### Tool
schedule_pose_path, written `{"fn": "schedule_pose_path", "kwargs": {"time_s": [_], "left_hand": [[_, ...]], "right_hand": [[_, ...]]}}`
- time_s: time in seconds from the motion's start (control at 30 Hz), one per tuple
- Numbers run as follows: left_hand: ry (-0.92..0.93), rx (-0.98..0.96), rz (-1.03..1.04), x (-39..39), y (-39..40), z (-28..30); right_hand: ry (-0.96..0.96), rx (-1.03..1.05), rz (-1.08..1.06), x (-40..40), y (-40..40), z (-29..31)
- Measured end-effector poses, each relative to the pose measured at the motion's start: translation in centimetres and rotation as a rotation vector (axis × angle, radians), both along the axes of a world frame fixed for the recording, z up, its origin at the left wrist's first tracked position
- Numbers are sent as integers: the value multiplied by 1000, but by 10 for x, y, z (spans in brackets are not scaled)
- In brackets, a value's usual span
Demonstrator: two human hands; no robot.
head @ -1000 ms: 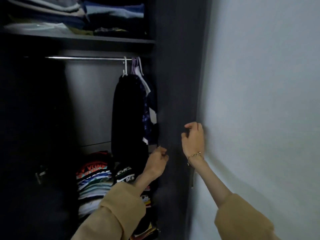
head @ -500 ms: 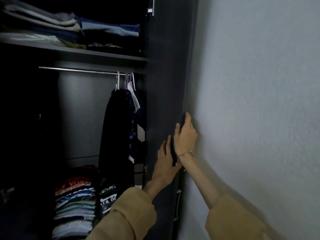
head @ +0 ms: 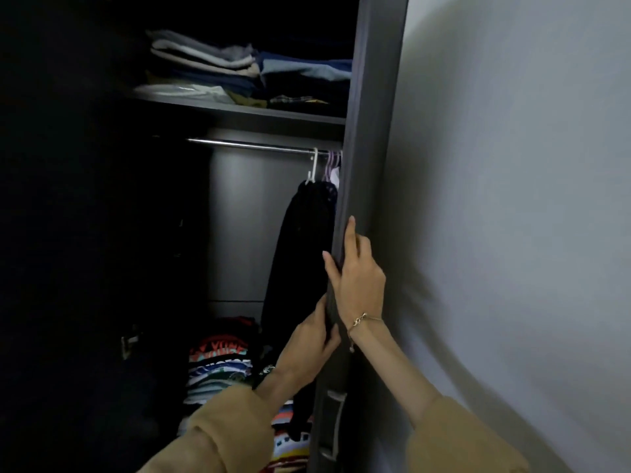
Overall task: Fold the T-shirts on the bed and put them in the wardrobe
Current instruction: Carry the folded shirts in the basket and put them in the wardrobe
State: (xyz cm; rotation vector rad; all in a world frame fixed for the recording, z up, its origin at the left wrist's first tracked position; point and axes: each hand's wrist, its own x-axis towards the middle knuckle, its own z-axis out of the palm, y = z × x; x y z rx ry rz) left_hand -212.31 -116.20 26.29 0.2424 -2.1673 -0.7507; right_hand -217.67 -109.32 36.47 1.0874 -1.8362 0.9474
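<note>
So the wardrobe [head: 218, 233] is seen standing open, pretty dark inside. Its right-hand door [head: 368, 131] is viewed almost edge-on, running from about 12 o'clock down to 6, with a pale wall [head: 512, 199] just beside it out toward 3.

Both hands are placed on that door edge. The right hand [head: 358, 278] is laid on the outer face with fingers mostly straight and the forefinger pointing up, while the thumb is wrapped round the edge, so the door is being pinched between thumb and fingers. A thin bracelet [head: 363, 318] is worn at that wrist. The left hand [head: 312, 343] is found just below, toward 6, with its thumb lying along the edge; the rest of its fingers are hidden behind the door, so whether they're curled round it can't be told.

The folded T-shirts [head: 218, 367] are stacked low in the wardrobe at roughly 7 o'clock, colourful prints showing. More folded clothes [head: 239, 70] are piled on the upper shelf [head: 239, 112] at 11. Under it a rail [head: 252, 146] is fitted, with dark garments [head: 304, 250] hung near centre, right next to the door.
</note>
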Motion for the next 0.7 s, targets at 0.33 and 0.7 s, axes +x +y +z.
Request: {"fn": "schedule_pose_path", "kwargs": {"time_s": [0.33, 0.7], "left_hand": [[63, 163, 111, 20, -130, -2], [69, 345, -5, -13, -223, 5]], "right_hand": [[104, 242, 99, -10, -130, 15], [57, 330, -90, -31, -231, 4]]}}
